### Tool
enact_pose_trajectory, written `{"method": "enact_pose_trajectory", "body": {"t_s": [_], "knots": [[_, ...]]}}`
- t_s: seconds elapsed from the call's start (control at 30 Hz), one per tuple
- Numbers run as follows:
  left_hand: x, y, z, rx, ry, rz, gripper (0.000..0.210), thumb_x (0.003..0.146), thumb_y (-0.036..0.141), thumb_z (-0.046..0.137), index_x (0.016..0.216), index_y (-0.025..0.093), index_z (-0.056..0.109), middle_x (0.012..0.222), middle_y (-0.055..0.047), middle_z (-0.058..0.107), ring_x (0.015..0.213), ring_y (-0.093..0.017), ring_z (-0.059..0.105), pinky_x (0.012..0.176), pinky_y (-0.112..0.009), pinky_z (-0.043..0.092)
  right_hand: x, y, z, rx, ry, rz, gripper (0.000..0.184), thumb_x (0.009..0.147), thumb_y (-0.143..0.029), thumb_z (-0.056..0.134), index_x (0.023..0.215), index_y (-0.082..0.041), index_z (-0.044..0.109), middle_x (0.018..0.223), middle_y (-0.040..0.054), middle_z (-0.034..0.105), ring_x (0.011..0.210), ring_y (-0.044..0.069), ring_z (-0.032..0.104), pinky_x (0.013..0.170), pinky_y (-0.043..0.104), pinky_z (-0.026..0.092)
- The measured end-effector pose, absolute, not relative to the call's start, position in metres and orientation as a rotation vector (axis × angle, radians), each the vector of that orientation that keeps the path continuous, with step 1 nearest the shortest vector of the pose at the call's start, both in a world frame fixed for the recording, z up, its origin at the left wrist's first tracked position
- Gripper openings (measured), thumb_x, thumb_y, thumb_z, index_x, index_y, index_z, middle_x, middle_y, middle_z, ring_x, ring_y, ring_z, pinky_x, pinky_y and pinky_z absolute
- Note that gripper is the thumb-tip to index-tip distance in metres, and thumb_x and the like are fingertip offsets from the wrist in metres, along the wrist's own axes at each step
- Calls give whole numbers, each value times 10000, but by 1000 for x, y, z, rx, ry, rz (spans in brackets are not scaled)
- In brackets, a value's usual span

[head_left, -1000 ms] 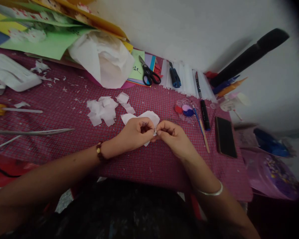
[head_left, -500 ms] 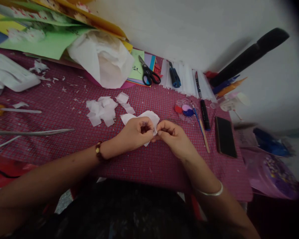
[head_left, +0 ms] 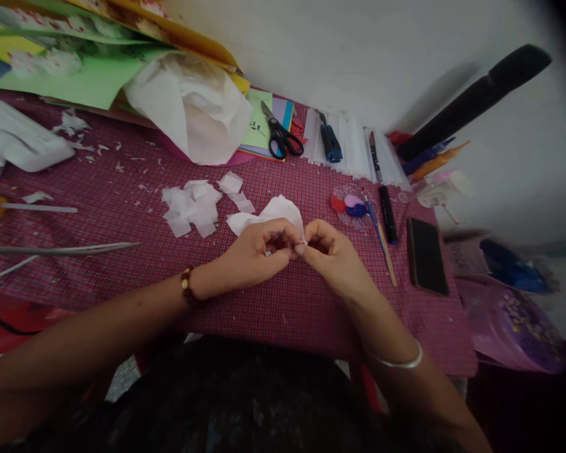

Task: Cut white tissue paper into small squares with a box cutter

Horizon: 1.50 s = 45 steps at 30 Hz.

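Over the bench (head_left: 245, 318), the right hand (head_left: 334, 259) has its fingers clamped together on the edge of a white paper (head_left: 280, 207), which sits at 11 o'clock from that pinch. The left hand (head_left: 257, 255) curls beside it; I cannot tell whether those fingers grip. From the 2 hands, paper squares (head_left: 193, 206) lie at 10 o'clock, scissors (head_left: 275, 128) at 12, blue paint (head_left: 356, 211) at 2.

Around one paint palette (head_left: 353, 227) bearing three paint blobs (head_left: 357, 211) are one thick black marker (head_left: 387, 212) to its right, one phone (head_left: 427, 257) farther right, one pair of black-handled scissors (head_left: 281, 133) to its upper left, and two hands (head_left: 259, 253) to its lower left.
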<state>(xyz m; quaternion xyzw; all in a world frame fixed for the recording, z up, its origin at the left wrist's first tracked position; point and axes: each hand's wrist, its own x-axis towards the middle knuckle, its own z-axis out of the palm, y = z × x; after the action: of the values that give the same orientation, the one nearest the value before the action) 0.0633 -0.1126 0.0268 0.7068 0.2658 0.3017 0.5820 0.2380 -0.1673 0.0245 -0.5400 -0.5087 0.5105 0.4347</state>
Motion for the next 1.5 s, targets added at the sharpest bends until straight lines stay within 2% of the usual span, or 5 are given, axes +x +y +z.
{"method": "enact_pose_trajectory", "body": {"t_s": [0.13,0.53,0.8,1.03,1.5], "knots": [[67,-112,21,1524,649,736,97,758,225,615,767,193,524,667,31,572,610,-88,537,561,-223,455,237,-166,22,-1292,-1250,1286,227,802,-401,733,794,-239,575,739,-28,599,712,136,551,708,317,463],[68,-110,16,1470,741,686,94,742,240,629,731,177,559,659,19,609,604,-93,590,580,-233,510,237,-164,19,-1326,-1179,1303,108,798,-335,648,849,-241,629,750,-12,656,718,144,610,745,346,512],[70,-107,16,1439,726,627,130,724,229,669,733,179,549,620,40,598,573,-75,568,544,-206,451,235,-165,21,-1331,-1244,1250,100,786,-297,676,831,-241,606,748,-25,638,696,133,594,697,326,502],[69,-108,18,1421,734,627,46,720,165,601,713,172,556,612,24,628,567,-95,613,563,-224,495,235,-166,22,-1344,-1246,1227,112,786,-294,677,840,-234,599,754,-25,619,704,131,583,702,323,493],[67,-109,13,1699,723,843,46,739,131,587,701,158,587,637,29,601,589,-69,528,547,-185,423,232,-167,23,-1351,-1330,1149,97,730,-221,682,781,-216,600,716,-35,589,656,117,533,620,288,411]]}}
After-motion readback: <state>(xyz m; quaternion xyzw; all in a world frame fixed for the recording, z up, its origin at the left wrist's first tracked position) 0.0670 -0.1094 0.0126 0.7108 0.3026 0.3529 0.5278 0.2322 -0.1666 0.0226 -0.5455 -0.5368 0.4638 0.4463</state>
